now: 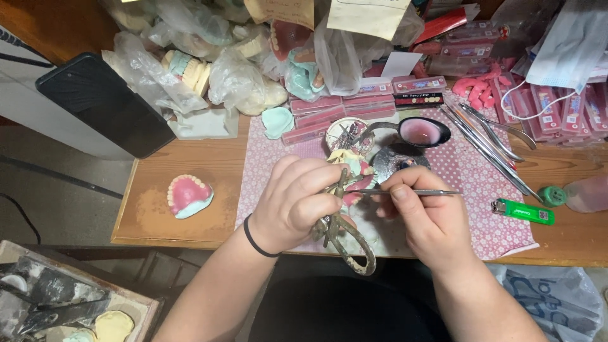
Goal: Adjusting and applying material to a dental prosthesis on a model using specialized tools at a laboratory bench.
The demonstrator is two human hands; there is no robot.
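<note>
Denture model [352, 166] gripped by left hand [292, 204], pink liquid [420, 132] in black bowl [444, 135]

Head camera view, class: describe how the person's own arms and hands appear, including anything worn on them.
Both forearms are bare, with no sleeves in view. The left hand has a thin black band around its wrist. The right hand wears nothing: no glove, ring or watch shows. Fingernails are short and unpainted.

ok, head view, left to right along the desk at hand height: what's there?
Black phone → pink wax denture on pale green cast → left hand holding a brass-coloured metal articulator → right hand holding a thin steel carving tool → green lighter → clear plastic bottle with green cap.
</note>
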